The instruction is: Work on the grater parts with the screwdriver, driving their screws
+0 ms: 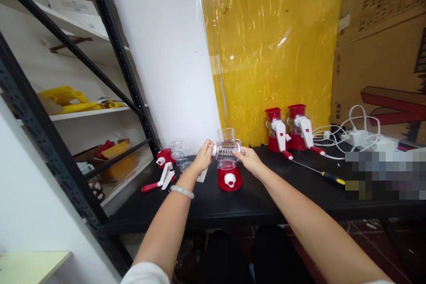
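My left hand (203, 157) grips the white end of a metal grater drum (227, 151), holding it level. At the drum's other end, the fingers and thumb of my right hand (250, 159) are closed on it. Directly behind and below the drum stands a rotary grater with a red base (230, 178), a white knob on its front and a clear plastic housing (226, 134) on top. The drum hides part of that housing; I cannot tell whether the two touch. Left of my left hand lies a white crank with a red handle (159, 183).
Another red base (165, 158) and clear plastic parts (179, 147) lie at the back left. Two assembled graters (275, 131) stand at the right, near a screwdriver (329, 177) and white power cords (356, 137). A black shelf rack (123, 62) borders the table's left side.
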Demonstrator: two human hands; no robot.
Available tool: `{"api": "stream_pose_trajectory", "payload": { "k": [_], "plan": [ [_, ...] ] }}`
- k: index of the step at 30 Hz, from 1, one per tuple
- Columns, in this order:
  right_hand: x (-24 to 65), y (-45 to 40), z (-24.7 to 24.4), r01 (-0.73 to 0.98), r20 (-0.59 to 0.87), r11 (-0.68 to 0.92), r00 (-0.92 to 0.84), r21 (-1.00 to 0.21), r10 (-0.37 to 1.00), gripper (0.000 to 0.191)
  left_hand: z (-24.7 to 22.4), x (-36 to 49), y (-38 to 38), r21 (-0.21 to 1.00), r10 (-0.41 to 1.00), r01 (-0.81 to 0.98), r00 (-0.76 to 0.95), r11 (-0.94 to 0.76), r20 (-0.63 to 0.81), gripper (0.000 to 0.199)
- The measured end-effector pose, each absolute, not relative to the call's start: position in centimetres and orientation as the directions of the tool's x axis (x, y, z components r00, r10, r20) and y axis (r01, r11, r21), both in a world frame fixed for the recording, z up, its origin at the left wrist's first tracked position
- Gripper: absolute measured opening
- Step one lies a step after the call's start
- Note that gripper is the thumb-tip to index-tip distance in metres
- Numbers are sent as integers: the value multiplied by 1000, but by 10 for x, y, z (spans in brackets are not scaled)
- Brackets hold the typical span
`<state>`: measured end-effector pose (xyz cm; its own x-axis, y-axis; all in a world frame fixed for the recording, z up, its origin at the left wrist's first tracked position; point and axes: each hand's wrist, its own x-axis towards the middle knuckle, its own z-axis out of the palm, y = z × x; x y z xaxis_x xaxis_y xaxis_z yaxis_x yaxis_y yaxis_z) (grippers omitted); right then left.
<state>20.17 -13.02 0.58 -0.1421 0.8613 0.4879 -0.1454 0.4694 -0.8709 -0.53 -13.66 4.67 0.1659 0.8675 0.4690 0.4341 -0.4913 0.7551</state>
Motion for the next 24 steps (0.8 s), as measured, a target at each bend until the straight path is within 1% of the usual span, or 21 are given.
{"api": "stream_pose_trajectory", "payload": {
  "k": [5, 7, 13, 19, 21, 24],
  "plan": [
    [196, -128, 4, -101, 506, 497, -106, -862, 856, 36, 37, 2, -140, 775, 866, 430, 35, -464, 499, 20],
    [195, -128, 3, -79, 510, 505, -90, -860, 855, 35, 36, 1, -140, 772, 861, 432, 18, -465, 509, 20],
    [195, -126, -2, -44, 530, 528, -79, -848, 845, 29, 44, -9, -133, 770, 879, 430, 162, -471, 447, 18],
    [191, -123, -5, -33, 536, 535, -58, -844, 842, 26, 34, -4, -133, 810, 886, 389, 35, -439, 463, 20],
    [190, -124, -6, -31, 537, 537, -57, -843, 841, 26, 36, -4, -134, 815, 895, 393, 51, -425, 442, 20],
    [191, -125, -7, -28, 540, 539, -57, -842, 840, 24, 45, -8, -133, 815, 909, 404, 150, -415, 389, 23]
  ]
}}
